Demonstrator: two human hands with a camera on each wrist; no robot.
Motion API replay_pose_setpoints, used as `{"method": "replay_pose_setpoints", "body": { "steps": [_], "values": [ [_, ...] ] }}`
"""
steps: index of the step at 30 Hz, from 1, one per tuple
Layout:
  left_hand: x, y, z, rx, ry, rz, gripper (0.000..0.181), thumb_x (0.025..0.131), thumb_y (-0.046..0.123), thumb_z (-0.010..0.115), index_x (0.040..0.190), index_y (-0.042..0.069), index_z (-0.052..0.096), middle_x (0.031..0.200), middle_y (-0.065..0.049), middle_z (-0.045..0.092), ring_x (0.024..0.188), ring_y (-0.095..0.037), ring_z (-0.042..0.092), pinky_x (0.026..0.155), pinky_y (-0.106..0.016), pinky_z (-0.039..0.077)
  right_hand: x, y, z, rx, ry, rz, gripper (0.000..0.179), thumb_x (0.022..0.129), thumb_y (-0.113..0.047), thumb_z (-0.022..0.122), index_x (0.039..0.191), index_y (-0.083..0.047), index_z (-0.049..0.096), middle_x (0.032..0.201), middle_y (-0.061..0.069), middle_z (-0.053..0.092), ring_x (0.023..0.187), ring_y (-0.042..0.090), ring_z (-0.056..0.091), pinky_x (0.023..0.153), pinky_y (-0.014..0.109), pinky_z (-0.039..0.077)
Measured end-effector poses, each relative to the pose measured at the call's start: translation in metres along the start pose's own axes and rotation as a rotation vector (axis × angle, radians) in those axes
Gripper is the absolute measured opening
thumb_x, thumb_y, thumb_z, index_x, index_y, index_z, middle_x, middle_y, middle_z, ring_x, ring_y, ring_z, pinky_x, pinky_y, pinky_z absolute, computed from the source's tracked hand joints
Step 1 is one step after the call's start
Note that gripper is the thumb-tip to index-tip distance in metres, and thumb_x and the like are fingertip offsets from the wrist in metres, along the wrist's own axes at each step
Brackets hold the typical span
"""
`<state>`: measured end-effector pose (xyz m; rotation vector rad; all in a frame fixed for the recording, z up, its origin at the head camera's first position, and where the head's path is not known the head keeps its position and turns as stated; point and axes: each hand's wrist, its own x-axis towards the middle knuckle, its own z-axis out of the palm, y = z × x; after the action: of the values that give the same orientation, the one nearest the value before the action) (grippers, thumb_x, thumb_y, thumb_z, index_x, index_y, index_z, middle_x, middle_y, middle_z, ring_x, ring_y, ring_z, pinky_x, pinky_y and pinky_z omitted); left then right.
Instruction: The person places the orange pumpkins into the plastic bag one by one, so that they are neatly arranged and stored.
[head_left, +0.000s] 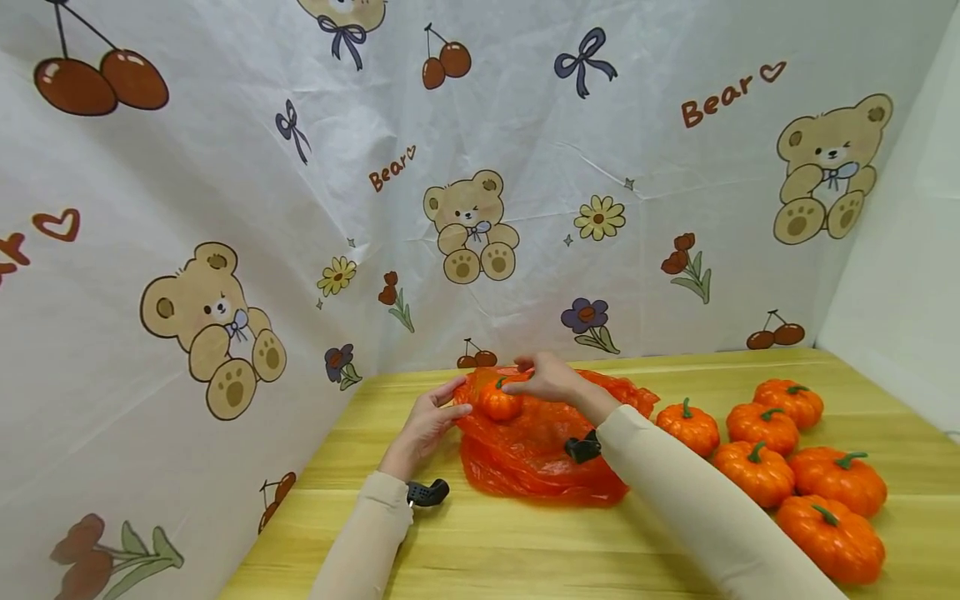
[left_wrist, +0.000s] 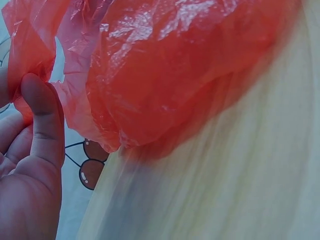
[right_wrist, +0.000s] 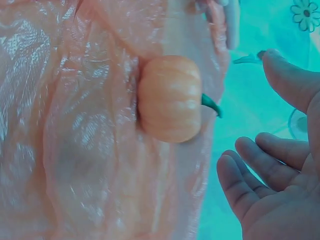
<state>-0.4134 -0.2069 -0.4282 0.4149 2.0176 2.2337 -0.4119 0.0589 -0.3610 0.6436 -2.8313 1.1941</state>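
Observation:
A thin red plastic bag (head_left: 540, 471) lies spread on the table, crumpled and partly see-through. My left hand (head_left: 427, 425) is at its left edge; in the left wrist view, the thumb and fingers of that hand (left_wrist: 37, 160) pinch the film of the bag (left_wrist: 165, 75). A small orange pumpkin with a green stem (head_left: 498, 402) rests on the bag's film near the opening. Over it is my right hand (head_left: 551, 379). The right wrist view shows that hand (right_wrist: 280, 185) with fingers spread, apart from the pumpkin (right_wrist: 170, 100). The bag's lower folds are hidden from that side.
Several more orange pumpkins (head_left: 753, 473) stand grouped on the right of the wooden table (head_left: 465, 550). A white cloth printed with bears (head_left: 472, 229) hangs behind and to the left. A plain white wall (head_left: 900, 275) borders the right side.

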Motion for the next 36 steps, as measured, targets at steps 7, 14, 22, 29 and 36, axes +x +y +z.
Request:
{"method": "replay_pose_setpoints", "body": {
  "steps": [7, 14, 22, 29, 36],
  "values": [
    [0.000, 0.001, -0.004, -0.004, -0.003, -0.003, 0.067, 0.093, -0.007, 0.068, 0.155, 0.004, 0.045, 0.161, -0.022, 0.041, 0.140, -0.040, 0.050, 0.092, -0.025, 0.061, -0.016, -0.005, -0.018, 0.027, -0.050, -0.040, 0.078, 0.090, -0.038, 0.080, 0.151, -0.002, 0.048, 0.148, 0.021, 0.056, 0.130, 0.041, 0.058, 0.108, 0.051, 0.053],
    [-0.001, 0.002, -0.004, -0.014, 0.001, -0.010, 0.065, 0.093, -0.008, 0.067, 0.154, 0.005, 0.047, 0.161, -0.020, 0.043, 0.140, -0.039, 0.050, 0.091, -0.024, 0.061, -0.034, -0.015, -0.040, -0.009, -0.064, -0.101, 0.076, 0.090, -0.038, 0.079, 0.152, -0.006, 0.049, 0.148, 0.016, 0.057, 0.129, 0.037, 0.060, 0.105, 0.050, 0.055],
    [-0.001, 0.001, -0.002, -0.008, 0.005, -0.014, 0.066, 0.093, -0.008, 0.068, 0.154, 0.005, 0.047, 0.161, -0.018, 0.044, 0.137, -0.036, 0.053, 0.089, -0.022, 0.061, -0.057, -0.018, -0.073, -0.027, -0.126, -0.199, 0.074, 0.091, -0.039, 0.078, 0.153, -0.010, 0.049, 0.149, 0.014, 0.057, 0.129, 0.033, 0.061, 0.103, 0.048, 0.057],
    [0.000, -0.001, -0.003, -0.003, -0.005, -0.009, 0.067, 0.093, -0.009, 0.067, 0.155, 0.003, 0.044, 0.161, -0.020, 0.042, 0.137, -0.038, 0.053, 0.089, -0.022, 0.061, -0.078, -0.019, -0.089, 0.008, -0.161, -0.233, 0.071, 0.092, -0.036, 0.078, 0.152, -0.011, 0.050, 0.151, 0.014, 0.056, 0.130, 0.034, 0.060, 0.103, 0.047, 0.058],
    [0.000, 0.002, -0.003, -0.011, 0.001, -0.017, 0.067, 0.093, -0.008, 0.068, 0.155, 0.004, 0.046, 0.161, -0.018, 0.043, 0.138, -0.036, 0.053, 0.090, -0.023, 0.060, -0.100, -0.018, -0.100, 0.052, -0.185, -0.249, 0.071, 0.092, -0.030, 0.079, 0.154, -0.013, 0.048, 0.152, 0.013, 0.054, 0.132, 0.035, 0.057, 0.106, 0.049, 0.055]
  ]
}}
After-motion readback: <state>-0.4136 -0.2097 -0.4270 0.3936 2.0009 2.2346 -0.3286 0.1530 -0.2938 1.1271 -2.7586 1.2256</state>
